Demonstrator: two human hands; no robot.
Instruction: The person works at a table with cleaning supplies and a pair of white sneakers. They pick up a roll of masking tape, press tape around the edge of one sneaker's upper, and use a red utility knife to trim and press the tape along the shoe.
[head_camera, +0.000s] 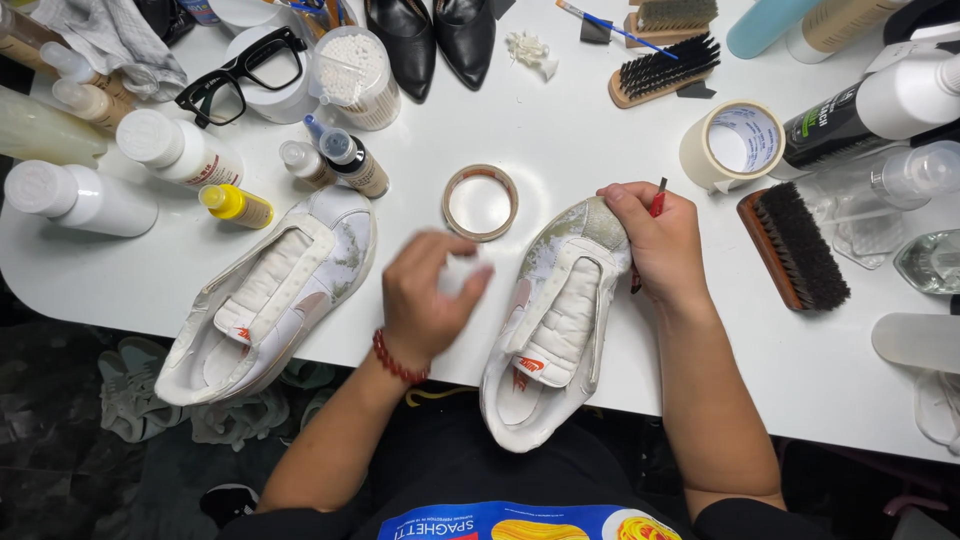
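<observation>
Two white sneakers lie on the white table (560, 150). My right hand (655, 240) rests on the toe of the right sneaker (560, 320), fingers curled around a thin red-handled tool (658, 200). That toe looks stained grey-green. My left hand (430, 295) hovers blurred between the two shoes, fingers bent, just below a small roll of brown tape (480, 202); I cannot tell if it holds anything. The left sneaker (270, 295) lies untouched to its left. A red bead bracelet (395, 360) circles my left wrist.
Bottles (75, 198) and a yellow-capped vial (235, 205) crowd the left. Black glasses (245, 72), a jar of cotton swabs (355, 75) and black heels (435, 35) lie at the back. Brushes (795, 245), a large masking tape roll (733, 143) and spray bottles (880, 105) sit right.
</observation>
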